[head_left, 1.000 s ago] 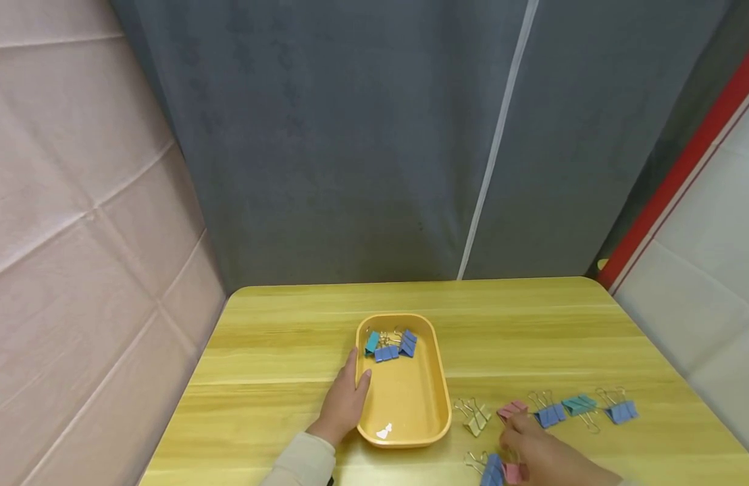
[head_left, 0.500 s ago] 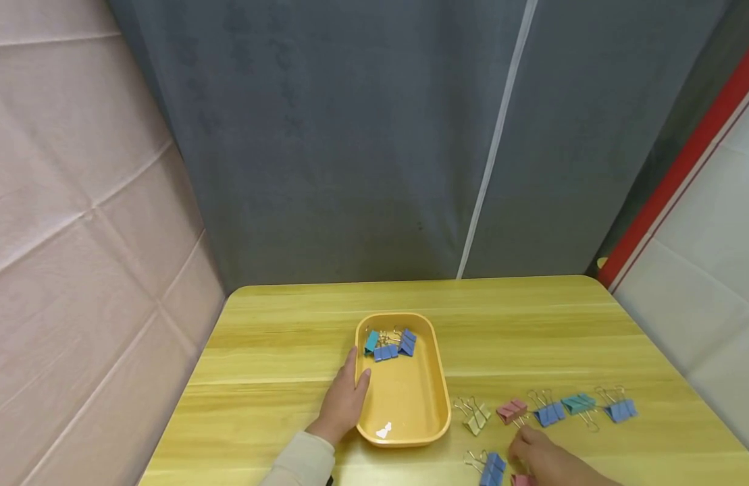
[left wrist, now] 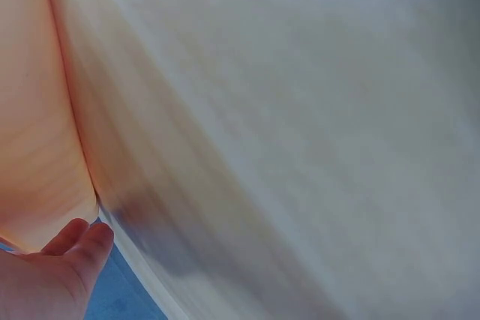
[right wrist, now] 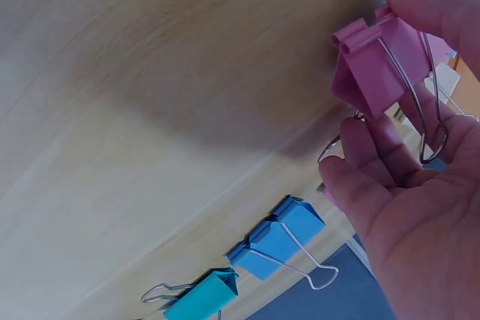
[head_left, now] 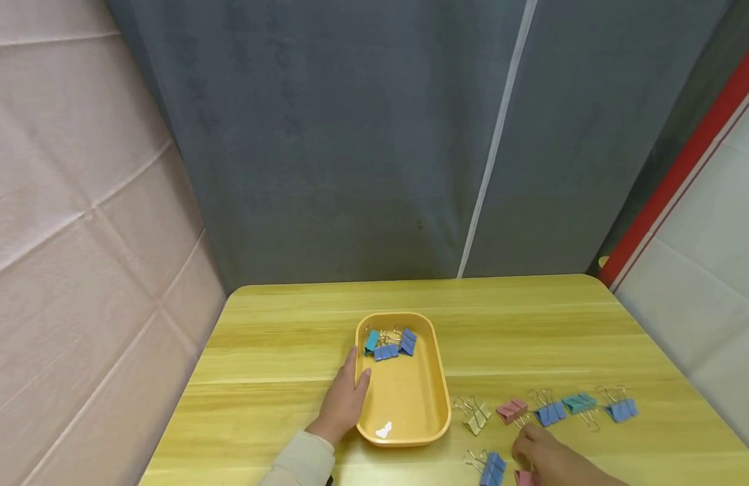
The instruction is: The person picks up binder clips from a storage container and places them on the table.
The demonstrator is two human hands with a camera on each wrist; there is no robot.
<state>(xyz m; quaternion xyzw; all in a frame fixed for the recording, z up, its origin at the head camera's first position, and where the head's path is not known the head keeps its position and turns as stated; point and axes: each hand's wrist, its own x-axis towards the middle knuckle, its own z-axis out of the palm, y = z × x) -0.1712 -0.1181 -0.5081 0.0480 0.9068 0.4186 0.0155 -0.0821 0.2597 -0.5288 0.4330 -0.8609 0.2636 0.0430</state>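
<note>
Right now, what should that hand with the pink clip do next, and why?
Probably move the pink binder clip toward the yellow tray: the right hand pinches it, the left hand holds the tray's edge, and blue binder clips lie inside.

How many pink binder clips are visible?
2: one pink binder clip pinched in the right hand, another pink binder clip on the table, between a yellow clip and a blue clip. The hand could hide more.

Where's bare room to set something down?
Free: tabletop left of the left hand, or beyond the clip row; inside the tray, near half. Crowded: right of its near end, with that row, a blue clip and the right hand gripping a pink clip; its far end, three clips.
</note>
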